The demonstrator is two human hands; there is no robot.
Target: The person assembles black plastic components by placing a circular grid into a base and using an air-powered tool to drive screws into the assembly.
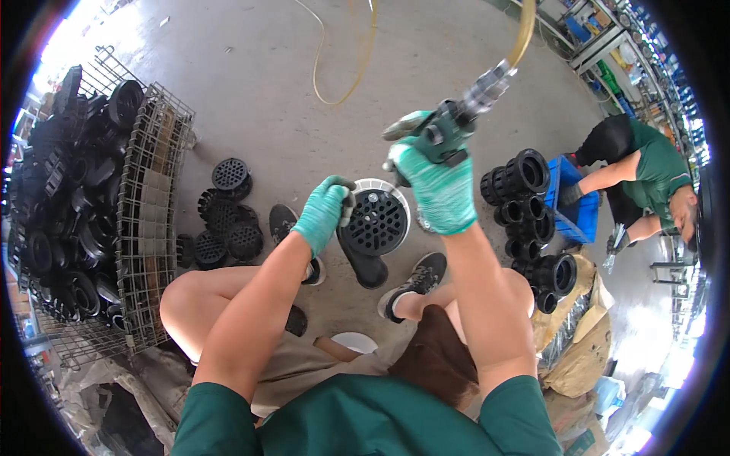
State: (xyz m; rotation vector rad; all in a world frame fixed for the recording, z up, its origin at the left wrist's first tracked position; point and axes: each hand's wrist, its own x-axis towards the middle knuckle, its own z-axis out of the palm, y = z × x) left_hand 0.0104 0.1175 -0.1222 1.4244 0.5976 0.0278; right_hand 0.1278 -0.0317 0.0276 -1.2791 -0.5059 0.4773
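In front of my knees is a round black drain grate (374, 223) full of holes, with a pale ring (368, 183) around its far edge. A black pipe-like part (368, 270) sticks out from beneath it toward me. My left hand (325, 213), in a green-and-grey glove, is at the grate's left edge with its fingers curled together; what they pinch, if anything, is hidden. My gloved right hand (435, 182) grips a dark air screwdriver (449, 131) above the grate's right side. Its metal hose fitting (489, 85) points up and away.
Left stands a wire cage (152, 197) heaped with black plastic parts (84, 190). Loose grates (232, 175) lie beside it. Black ring fittings (526, 172) are stacked right, near a blue crate (574, 201) where a co-worker (646, 163) bends over. A yellowish hose (319, 61) trails across the floor.
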